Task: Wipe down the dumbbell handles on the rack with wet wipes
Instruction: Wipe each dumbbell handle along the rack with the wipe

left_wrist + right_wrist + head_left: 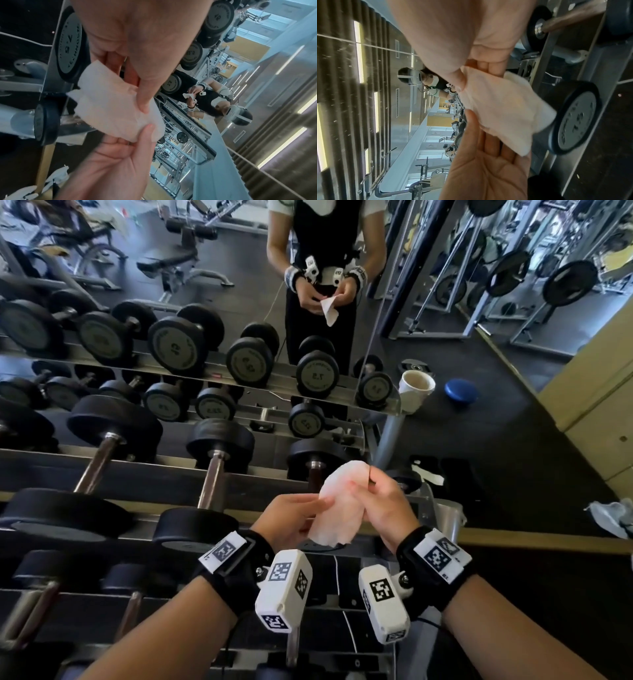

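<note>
We hold one wet wipe (337, 505) between both hands, in the air just above the front rail of the dumbbell rack (144, 474). Our left hand (291, 518) pinches its left edge between thumb and fingers, and our right hand (380, 501) pinches the upper right part in the same way; both hands have the fingers curled on the sheet. The wipe looks partly folded or bunched, not spread flat, and it touches no dumbbell.

We judge that this is the preparing step: we arrange the wipe before the wiping itself starts. Nothing in the views tells us how many handles are already done.

The nearest handle (317, 474) lies directly behind the wipe, mostly hidden by it, at the right end of the row. Another handle (214, 484) lies further left. For the next move, we think one hand must take the wipe into the palm, come down between the two black heads, wrap the metal bar, and rub along it. The gap between the heads seems narrow, so the wipe should stay compact.
</note>
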